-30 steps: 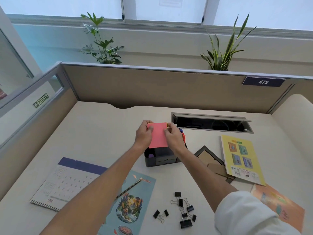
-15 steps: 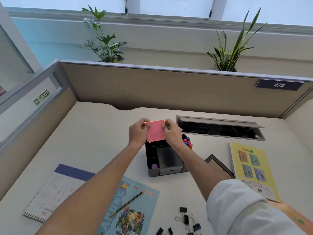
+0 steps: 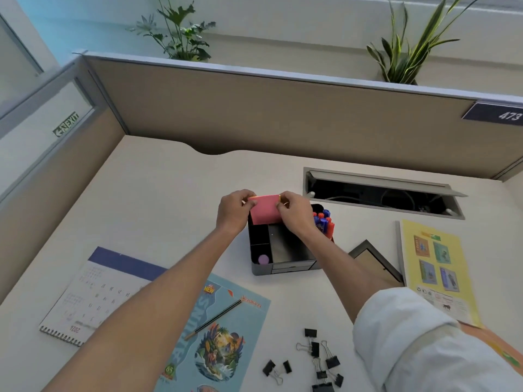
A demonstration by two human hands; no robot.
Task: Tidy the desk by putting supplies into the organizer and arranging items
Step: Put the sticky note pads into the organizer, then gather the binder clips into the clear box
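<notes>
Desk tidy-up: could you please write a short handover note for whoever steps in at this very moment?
Left hand and right hand each pinch an upper corner of the pink sticky notes, held over the far end of the black organizer.
Done: markers and a purple item are in the organizer.
Left: sticky notes not yet in; binder clips, pencil, calendar, booklets, frame lie loose on the desk.

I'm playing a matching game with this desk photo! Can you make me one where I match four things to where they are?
Things:
1. sticky notes
2. pencil
3. binder clips
4. markers

Places:
A. lying on the blue booklet
B. standing in the organizer
C. held by both hands
D. loose on the desk, near edge

Pairs: 1-C, 2-A, 3-D, 4-B
</notes>
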